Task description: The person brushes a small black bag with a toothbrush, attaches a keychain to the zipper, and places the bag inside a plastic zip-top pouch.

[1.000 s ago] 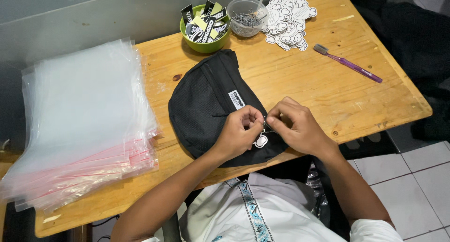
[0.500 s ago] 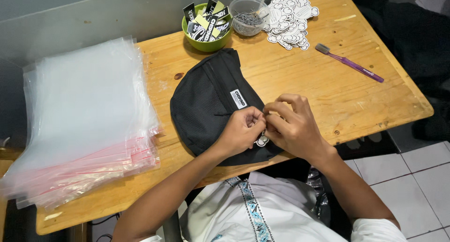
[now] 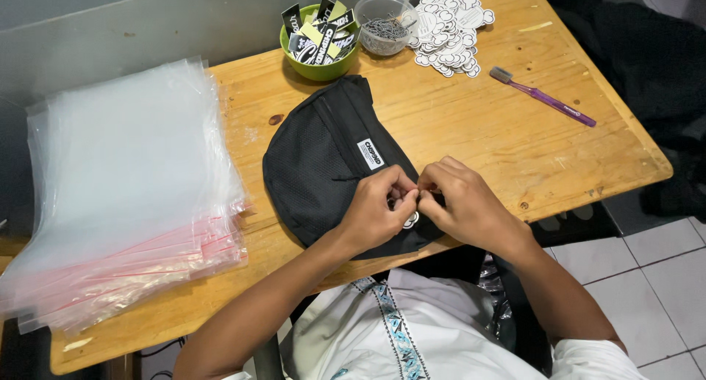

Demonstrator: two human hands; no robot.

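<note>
A black mesh waist bag (image 3: 323,159) with a small white label lies on the wooden table (image 3: 515,144) near its front edge. My left hand (image 3: 379,207) and my right hand (image 3: 463,200) meet over the bag's near right end, fingertips pinched together on a small white round tag (image 3: 412,219) that hangs at the bag's edge. What exactly sits between the fingertips is hidden by my fingers.
A thick stack of clear plastic bags (image 3: 118,196) covers the table's left part. At the back stand a green bowl of labels (image 3: 320,41), a clear bowl of small metal pieces (image 3: 386,28) and a pile of white stickers (image 3: 448,30). A purple toothbrush (image 3: 544,97) lies right.
Both hands have stayed pinched together at the bag's near end, with only small finger shifts. The bag has not moved.
</note>
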